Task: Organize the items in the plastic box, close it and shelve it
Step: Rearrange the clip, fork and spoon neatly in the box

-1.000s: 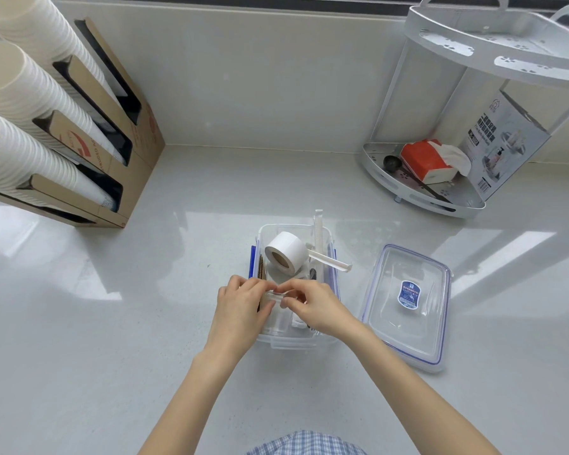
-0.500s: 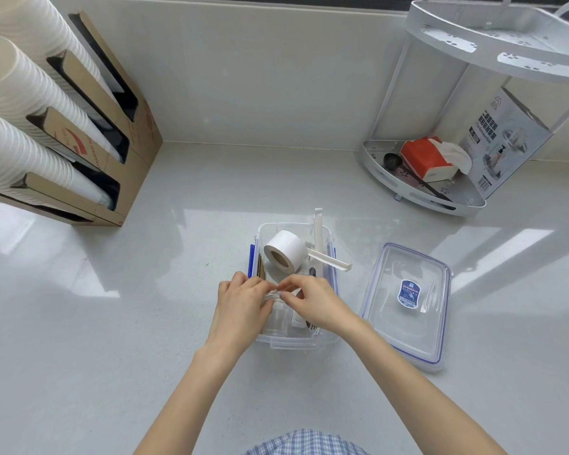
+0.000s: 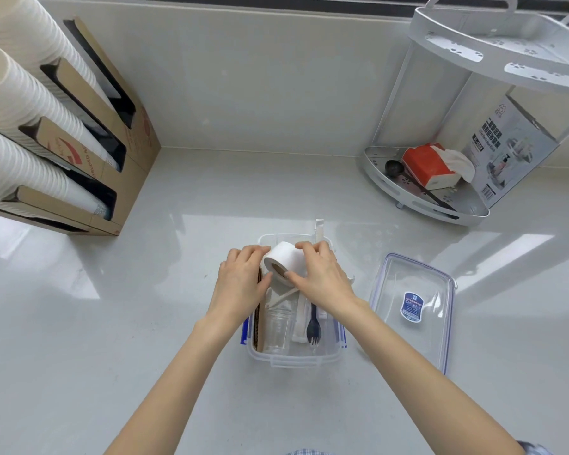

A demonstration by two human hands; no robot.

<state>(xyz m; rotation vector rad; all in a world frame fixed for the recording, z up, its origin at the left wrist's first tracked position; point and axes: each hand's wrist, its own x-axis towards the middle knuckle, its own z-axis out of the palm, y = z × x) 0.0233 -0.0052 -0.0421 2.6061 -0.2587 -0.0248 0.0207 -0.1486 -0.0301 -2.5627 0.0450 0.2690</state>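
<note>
A clear plastic box (image 3: 293,360) stands open on the white counter in front of me. At its far end a white paper roll (image 3: 284,262) is gripped from both sides by my left hand (image 3: 242,284) and my right hand (image 3: 321,279). Inside the box lie a clear plastic cup (image 3: 276,330), a dark fork (image 3: 312,325), brown cardboard pieces (image 3: 259,320) along the left wall and white sticks. One long white stick (image 3: 319,229) pokes over the far rim. The box's clear lid (image 3: 414,307), with a blue label, lies flat to the right.
A cardboard dispenser (image 3: 112,152) full of stacked white paper cups stands at the back left. A white two-tier corner shelf (image 3: 440,195) at the back right holds a red tissue pack (image 3: 426,164), a black scoop and a printed carton (image 3: 506,149).
Both hands have left the clear cup at the box's near end and moved forward to the paper roll, closing on it. The cup now lies uncovered in the box.
</note>
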